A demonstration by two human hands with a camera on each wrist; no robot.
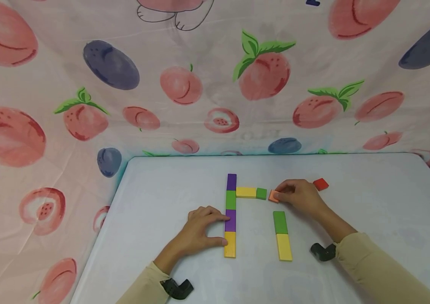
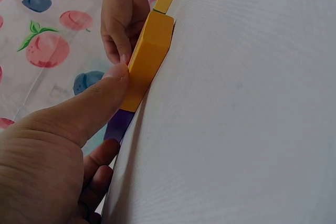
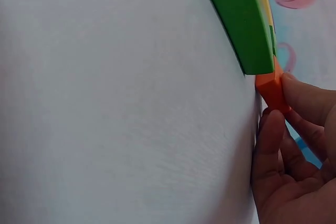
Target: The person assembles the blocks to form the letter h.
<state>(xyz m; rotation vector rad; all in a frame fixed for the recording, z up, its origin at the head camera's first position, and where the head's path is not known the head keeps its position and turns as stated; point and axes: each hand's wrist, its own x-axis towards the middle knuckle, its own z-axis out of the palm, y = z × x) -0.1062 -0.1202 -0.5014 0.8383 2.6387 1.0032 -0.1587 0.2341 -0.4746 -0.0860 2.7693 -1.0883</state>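
Observation:
My right hand [image 1: 301, 196] pinches a small orange block [image 1: 273, 196] just right of a small green block [image 1: 261, 194], with a narrow gap between the two. In the right wrist view, thumb and fingers lie around the orange block [image 3: 272, 88]. My left hand [image 1: 201, 230] touches the left side of a column of blocks. Its index fingertip meets the lower purple block [image 1: 230, 221], and its thumb presses the orange-yellow block [image 1: 230, 245] at the bottom. Above these stand a long green block [image 1: 231, 200] and another purple block [image 1: 231, 182].
A yellow block [image 1: 246, 192] runs from the column to the small green block. Nearer me, a green block [image 1: 280, 222] and a yellow block [image 1: 284, 248] form a slightly tilted line. A red block [image 1: 320, 184] lies beyond my right hand. Fruit-patterned cloth [image 1: 184, 46] hangs behind the white table [image 1: 154, 190].

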